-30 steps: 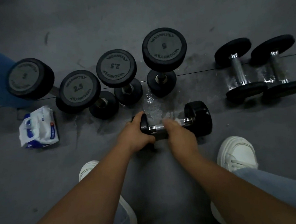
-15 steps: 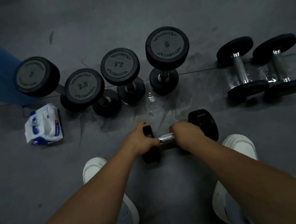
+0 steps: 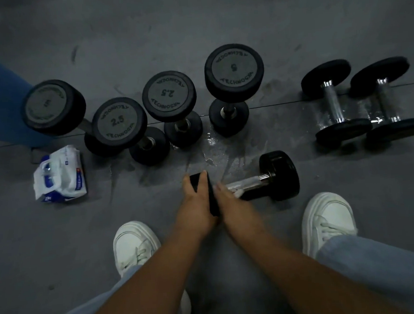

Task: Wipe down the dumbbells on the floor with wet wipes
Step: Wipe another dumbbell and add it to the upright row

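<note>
**Wet floor, round weight: watch for a roll**

Your left hand (image 3: 195, 201) has its grip clamped over the left head of the dumbbell (image 3: 278, 174), which lies on its side on the floor (image 3: 217, 22) between your shoes. Your right hand (image 3: 230, 201) is curled round the chrome handle (image 3: 248, 182) close to that head, with a white sliver of wipe (image 3: 238, 193) showing under the fingers.

The floor just beyond the dumbbell shines with wet streaks (image 3: 220, 146). If your left grip loosens while you rub, the weight could probably roll or skid towards your right shoe (image 3: 328, 219). A damp handle may also slip when lifted. The upright dumbbells stand near and could be knocked over by a wide sweep.

The end caps read "TECHNOGYM" round the rim. Two of them (image 3: 119, 122) (image 3: 169, 94) are marked 2.5 and one (image 3: 234, 69) is marked 5. The far-left cap (image 3: 52, 106) is too blurred to read. The print on the wipes pack (image 3: 59, 175), well apart on your left, is too small to make out.
</note>
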{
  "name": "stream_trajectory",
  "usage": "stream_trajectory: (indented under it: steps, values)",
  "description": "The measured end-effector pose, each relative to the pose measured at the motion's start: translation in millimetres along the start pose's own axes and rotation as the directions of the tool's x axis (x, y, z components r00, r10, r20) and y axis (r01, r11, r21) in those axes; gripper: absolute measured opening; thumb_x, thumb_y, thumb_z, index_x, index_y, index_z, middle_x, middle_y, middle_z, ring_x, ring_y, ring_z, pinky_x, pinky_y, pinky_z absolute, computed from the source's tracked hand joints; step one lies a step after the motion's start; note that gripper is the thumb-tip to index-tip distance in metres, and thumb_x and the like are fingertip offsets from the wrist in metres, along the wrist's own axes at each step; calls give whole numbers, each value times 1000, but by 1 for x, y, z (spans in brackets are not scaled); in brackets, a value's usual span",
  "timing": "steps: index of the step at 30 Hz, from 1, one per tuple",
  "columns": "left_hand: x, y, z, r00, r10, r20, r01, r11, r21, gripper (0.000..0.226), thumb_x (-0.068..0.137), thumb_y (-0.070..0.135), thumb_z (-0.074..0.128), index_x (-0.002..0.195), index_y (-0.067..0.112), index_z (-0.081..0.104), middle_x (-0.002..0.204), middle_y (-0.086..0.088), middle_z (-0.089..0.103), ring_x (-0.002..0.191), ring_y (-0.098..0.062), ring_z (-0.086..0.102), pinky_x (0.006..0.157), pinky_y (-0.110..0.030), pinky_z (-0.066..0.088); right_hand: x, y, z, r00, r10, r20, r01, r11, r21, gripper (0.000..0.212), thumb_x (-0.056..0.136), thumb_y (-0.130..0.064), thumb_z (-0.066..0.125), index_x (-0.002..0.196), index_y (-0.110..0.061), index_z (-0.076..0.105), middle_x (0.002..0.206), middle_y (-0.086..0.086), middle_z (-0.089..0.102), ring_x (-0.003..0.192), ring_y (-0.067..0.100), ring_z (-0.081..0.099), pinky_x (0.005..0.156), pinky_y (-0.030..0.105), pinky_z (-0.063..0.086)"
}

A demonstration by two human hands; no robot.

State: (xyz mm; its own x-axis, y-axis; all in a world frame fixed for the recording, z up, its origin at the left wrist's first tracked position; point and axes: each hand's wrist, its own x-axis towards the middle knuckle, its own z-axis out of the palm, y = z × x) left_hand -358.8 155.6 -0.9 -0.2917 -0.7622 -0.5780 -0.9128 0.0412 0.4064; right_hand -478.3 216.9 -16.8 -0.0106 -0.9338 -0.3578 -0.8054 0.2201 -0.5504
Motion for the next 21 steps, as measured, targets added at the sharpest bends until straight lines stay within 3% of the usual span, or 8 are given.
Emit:
stream_trajectory:
  steps: [1, 4, 6, 9, 13, 16, 19, 21]
  values:
    - [2, 0, -3, 1000, -7, 19, 7, 1000, -2, 119, 71, 22, 84, 156, 29, 2, 159, -12, -19, 132, -36, 45, 105, -35, 41, 3, 7, -2, 999, -17, -40, 14, 998, -58, 31, 101, -45, 24, 128, -42, 39, 137, -2, 55, 124, 22, 53, 89, 19, 42]
    - [11, 0, -12, 998, -39, 58, 39, 999, 6, 125, 63, 23, 89, 156, 30, 5, 160, -11, -18, 135, -35, 42, 107, -36, 41, 6, 32, -15, 926, 355, -131, -352, 935, 45, 42, 100, -26, 35, 139, -39, 35, 150, -4, 39, 101, 33, 64, 82, 34, 51]
    - [16, 1, -15, 996, -37, 77, 36, 999, 12, 124, 63, 24, 88, 155, 30, 5, 160, -11, -17, 131, -36, 47, 105, -36, 44, 6, 19, -14, 961, 258, -101, -264, 963, -54, 57, 97, -12, 36, 149, -32, 22, 157, -6, 27, 99, 36, 64, 81, 39, 51]
    - [17, 0, -17, 996, -21, 84, 19, 1000, 22, 121, 65, 24, 85, 155, 29, 5, 160, -12, -16, 128, -38, 50, 104, -36, 44, 12, 6, -12, 994, 83, 68, -74, 989, -125, 52, 101, -19, 33, 150, -31, 21, 152, 2, 37, 109, 33, 61, 87, 39, 50]
    - [17, 0, -17, 996, -34, 81, 32, 999, 16, 124, 64, 25, 87, 155, 31, 4, 161, -10, -17, 131, -36, 47, 104, -36, 44, 13, 24, -18, 951, 276, -138, -291, 950, -109, 41, 103, -27, 29, 144, -34, 31, 153, -7, 34, 106, 34, 62, 89, 40, 49]
    - [19, 0, -16, 996, -30, 87, 29, 999, 15, 121, 65, 23, 85, 155, 31, 4, 160, -9, -17, 127, -38, 50, 103, -36, 45, 12, -1, -12, 996, 71, 59, -59, 982, -182, 41, 103, -32, 31, 143, -32, 37, 149, -3, 41, 113, 29, 59, 90, 37, 48]
    - [25, -2, -18, 995, -34, 98, 34, 999, 6, 123, 62, 23, 87, 155, 31, 6, 160, -9, -15, 128, -38, 49, 104, -38, 45, 36, 13, -32, 997, 73, 18, -68, 976, -205, 28, 93, -27, 47, 120, -33, 53, 119, -3, 64, 99, 24, 65, 79, 35, 52]
    - [30, -4, -19, 993, -43, 107, 43, 999, 5, 128, 57, 26, 91, 154, 32, 7, 159, -9, -10, 130, -39, 47, 105, -39, 45, 46, 26, -46, 992, 122, -13, -122, 962, -243, 12, 90, -29, 53, 100, -28, 59, 102, -1, 66, 88, 21, 65, 70, 30, 49]
